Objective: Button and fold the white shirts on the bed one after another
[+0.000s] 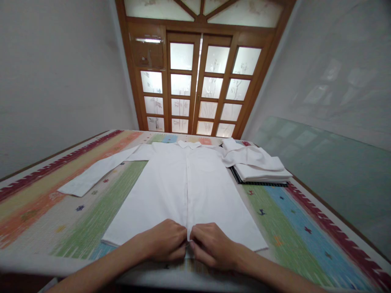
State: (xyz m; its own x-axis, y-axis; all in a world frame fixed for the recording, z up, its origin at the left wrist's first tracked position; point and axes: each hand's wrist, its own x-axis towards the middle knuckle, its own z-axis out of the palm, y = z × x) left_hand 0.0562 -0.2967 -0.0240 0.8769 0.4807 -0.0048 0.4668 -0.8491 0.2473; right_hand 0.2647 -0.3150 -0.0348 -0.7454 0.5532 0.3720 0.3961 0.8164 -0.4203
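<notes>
A white long-sleeved shirt (165,183) lies spread flat, front up, with its collar at the far end and its hem towards me. Its left-side sleeve stretches out over the cloth; the other sleeve lies over a stack of folded white clothes (262,175). My left hand (169,240) is closed on the shirt's bottom edge just left of the front placket. Right beside it, my right hand (210,246) pinches the same hem on the other side of the placket. The fingertips of both hands nearly meet, and the fabric between them is mostly hidden.
Under the shirt is a striped, patterned cloth (122,211) covering the table. The folded stack rests on a black item (236,175) at the right. A greenish glass panel (336,175) leans along the right wall, and wooden glazed doors (198,81) stand behind.
</notes>
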